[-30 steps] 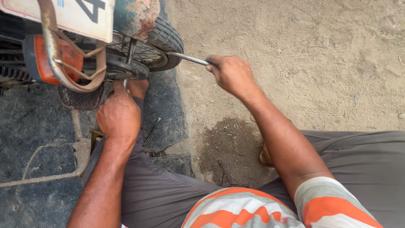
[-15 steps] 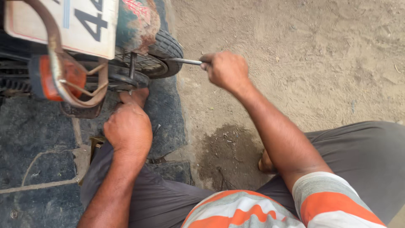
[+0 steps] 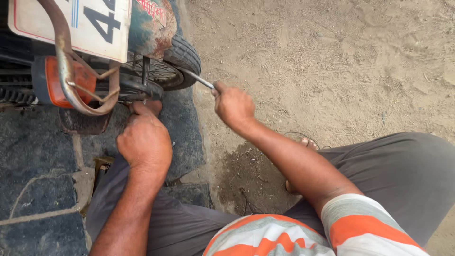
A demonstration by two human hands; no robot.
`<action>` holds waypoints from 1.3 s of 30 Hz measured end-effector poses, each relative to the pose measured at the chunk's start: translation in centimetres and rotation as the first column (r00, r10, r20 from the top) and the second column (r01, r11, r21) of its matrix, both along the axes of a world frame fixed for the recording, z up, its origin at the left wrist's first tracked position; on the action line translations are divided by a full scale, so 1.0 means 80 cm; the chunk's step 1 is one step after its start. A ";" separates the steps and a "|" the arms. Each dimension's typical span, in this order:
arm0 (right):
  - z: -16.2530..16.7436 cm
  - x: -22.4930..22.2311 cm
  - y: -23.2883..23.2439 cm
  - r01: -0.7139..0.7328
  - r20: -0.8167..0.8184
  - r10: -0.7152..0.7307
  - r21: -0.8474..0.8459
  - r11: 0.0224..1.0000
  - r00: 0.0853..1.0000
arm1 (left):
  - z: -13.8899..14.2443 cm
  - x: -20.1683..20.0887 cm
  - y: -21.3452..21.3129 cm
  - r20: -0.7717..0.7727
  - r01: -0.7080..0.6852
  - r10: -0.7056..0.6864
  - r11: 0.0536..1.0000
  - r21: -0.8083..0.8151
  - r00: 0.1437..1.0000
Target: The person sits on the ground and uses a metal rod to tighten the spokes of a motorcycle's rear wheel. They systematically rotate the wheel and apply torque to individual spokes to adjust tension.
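Metal rod is the thing in hand here: our right hand is closed in a fist around its near end, while the far end runs up and left toward the hub of the motorcycle's rear wheel, where it slips out of sight behind the tyre. Our left hand reaches in under the rusty curved guard bar, fingers curled and pressed against something at the axle; we cannot tell whether it grips a nut, a second tool or only steadies the frame, because the fingertips are hidden below the bar. Above it sit the orange tail light, the white number plate and the worn green mudguard. The wheel stands on dark stone paving, near its right edge, where the stone gives way to sandy ground; a damp patch darkens the sand just in front of our knees. We crouch in grey trousers and a striped orange-and-grey shirt, a sandalled foot partly hidden behind the right forearm. As for progress, we judge the work at the axle to be under way rather than finished: the wheel sits in its place, the rod is engaged and held, and no loosened part lies on the paving or the sand that we can see.
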State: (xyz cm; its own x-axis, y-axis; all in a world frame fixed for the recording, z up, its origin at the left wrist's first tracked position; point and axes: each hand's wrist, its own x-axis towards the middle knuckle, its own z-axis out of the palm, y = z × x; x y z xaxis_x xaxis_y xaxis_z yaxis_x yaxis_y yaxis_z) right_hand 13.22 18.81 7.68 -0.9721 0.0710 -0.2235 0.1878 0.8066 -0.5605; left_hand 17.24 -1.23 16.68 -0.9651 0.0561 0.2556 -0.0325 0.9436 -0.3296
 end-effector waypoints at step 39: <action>-0.001 0.067 -0.222 0.199 0.099 -0.315 -0.932 0.304 0.944 | -0.087 -0.132 -0.228 -0.187 0.465 -0.434 0.866 0.182 0.881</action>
State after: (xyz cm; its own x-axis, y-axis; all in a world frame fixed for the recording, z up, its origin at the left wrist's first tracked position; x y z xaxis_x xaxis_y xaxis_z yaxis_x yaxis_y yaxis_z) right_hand 18.58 1.03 7.64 -0.9622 0.1274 -0.2405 0.1902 -0.3177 -0.9289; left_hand 6.64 -19.45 9.72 -0.8031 0.4042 0.4378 0.3831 0.9130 -0.1400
